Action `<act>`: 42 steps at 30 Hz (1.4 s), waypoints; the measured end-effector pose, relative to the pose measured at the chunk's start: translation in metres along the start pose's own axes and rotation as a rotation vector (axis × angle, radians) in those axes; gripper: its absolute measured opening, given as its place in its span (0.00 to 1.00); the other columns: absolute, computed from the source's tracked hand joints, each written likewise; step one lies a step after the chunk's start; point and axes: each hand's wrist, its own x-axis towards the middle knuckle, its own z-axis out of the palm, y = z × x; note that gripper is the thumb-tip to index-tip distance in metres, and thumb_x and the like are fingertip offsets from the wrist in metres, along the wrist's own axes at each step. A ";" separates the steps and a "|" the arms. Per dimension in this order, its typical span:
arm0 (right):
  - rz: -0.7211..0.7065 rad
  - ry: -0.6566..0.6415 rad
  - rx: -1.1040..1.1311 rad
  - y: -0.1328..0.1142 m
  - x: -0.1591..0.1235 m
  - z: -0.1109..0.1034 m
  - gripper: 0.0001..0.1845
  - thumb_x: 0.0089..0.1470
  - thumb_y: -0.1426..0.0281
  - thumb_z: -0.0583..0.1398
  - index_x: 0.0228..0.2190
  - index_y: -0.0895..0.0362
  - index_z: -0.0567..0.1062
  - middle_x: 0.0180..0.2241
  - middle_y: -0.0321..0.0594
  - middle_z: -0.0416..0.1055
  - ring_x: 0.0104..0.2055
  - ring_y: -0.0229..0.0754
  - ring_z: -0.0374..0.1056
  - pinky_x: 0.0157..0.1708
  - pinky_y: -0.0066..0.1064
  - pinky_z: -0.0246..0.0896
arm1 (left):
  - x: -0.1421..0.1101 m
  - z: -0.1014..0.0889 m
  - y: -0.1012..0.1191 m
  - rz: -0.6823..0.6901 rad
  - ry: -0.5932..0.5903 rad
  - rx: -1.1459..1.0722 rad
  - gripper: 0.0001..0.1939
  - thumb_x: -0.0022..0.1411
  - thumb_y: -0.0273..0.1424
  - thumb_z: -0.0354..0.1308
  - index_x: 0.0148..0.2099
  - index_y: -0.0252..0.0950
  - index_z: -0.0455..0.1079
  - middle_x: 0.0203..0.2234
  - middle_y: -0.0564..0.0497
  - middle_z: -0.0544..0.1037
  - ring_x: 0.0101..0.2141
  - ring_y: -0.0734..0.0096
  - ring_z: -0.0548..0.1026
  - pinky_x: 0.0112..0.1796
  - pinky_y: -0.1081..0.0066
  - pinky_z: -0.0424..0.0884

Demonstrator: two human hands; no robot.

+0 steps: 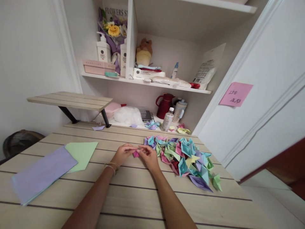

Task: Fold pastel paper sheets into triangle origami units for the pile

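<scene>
A small folded piece of magenta paper [136, 154] is pinched between both hands above the middle of the desk. My left hand [124, 153] grips its left side, fingers pressed together, with thin bracelets at the wrist. On the other side, my right hand [148, 155] closes its thumb and fingers on the paper's right edge. Fingers hide part of the fold. Just right of my right hand lies a heap of folded paper boats [183, 167] in blue, green, purple, pink and yellow.
Purple paper sheets [45, 175] and a green sheet [83, 154] lie at the left. A raised wooden stand [71, 99] with black legs is behind them. At the back stand a clear bottle [167, 119], a red jug [165, 106] and a plastic bag [128, 115]. Shelves [147, 83] overhang.
</scene>
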 end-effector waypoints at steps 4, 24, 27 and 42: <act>-0.003 -0.017 -0.037 0.005 0.000 -0.001 0.10 0.43 0.65 0.62 0.28 0.58 0.77 0.26 0.40 0.75 0.26 0.39 0.67 0.27 0.29 0.63 | -0.001 0.001 0.000 -0.028 -0.009 -0.008 0.10 0.48 0.34 0.60 0.31 0.35 0.75 0.29 0.48 0.74 0.33 0.67 0.73 0.37 0.67 0.70; -0.051 0.015 -0.138 0.000 -0.002 0.000 0.08 0.44 0.66 0.60 0.24 0.57 0.77 0.23 0.39 0.75 0.23 0.39 0.69 0.25 0.29 0.65 | -0.001 0.002 0.012 0.057 0.051 0.160 0.10 0.50 0.35 0.57 0.22 0.37 0.73 0.22 0.50 0.73 0.29 0.69 0.71 0.31 0.72 0.68; -0.038 0.009 -0.128 -0.001 -0.003 0.001 0.08 0.43 0.66 0.60 0.23 0.58 0.77 0.23 0.39 0.75 0.23 0.40 0.69 0.25 0.29 0.65 | -0.001 0.001 0.012 0.065 0.059 0.184 0.09 0.50 0.35 0.57 0.22 0.37 0.73 0.22 0.50 0.74 0.29 0.68 0.71 0.32 0.72 0.68; -0.064 -0.108 -0.167 -0.004 -0.005 0.001 0.05 0.42 0.71 0.59 0.23 0.58 0.77 0.22 0.37 0.72 0.21 0.35 0.64 0.22 0.24 0.60 | 0.000 0.000 0.004 -0.096 0.151 -0.039 0.10 0.49 0.36 0.59 0.27 0.34 0.72 0.23 0.50 0.76 0.28 0.69 0.73 0.33 0.71 0.69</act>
